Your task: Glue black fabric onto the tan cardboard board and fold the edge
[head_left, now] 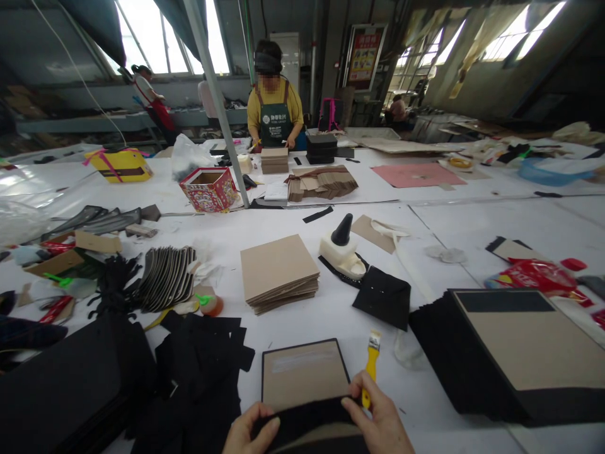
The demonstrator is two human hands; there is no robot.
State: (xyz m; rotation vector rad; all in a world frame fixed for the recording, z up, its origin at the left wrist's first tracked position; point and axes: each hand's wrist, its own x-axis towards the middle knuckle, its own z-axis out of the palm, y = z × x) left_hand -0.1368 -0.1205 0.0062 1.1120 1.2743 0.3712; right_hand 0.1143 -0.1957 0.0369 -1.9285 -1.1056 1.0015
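Note:
My left hand [248, 432] and my right hand [375, 416] both press on a strip of black fabric [307, 419] folded over the near edge of a brown cardboard panel [302, 375] with a black border. A yellow-handled brush [371, 362] lies just beyond my right hand's fingers, partly under them. Whether the hand grips the brush is unclear.
A stack of brown cardboard squares [278, 271] sits mid-table, a white glue bottle with black nozzle [343, 249] beside it. Black fabric pieces [198, 366] lie left, a large covered board [524, 347] right. A person in a yellow shirt [274, 110] works at the far table.

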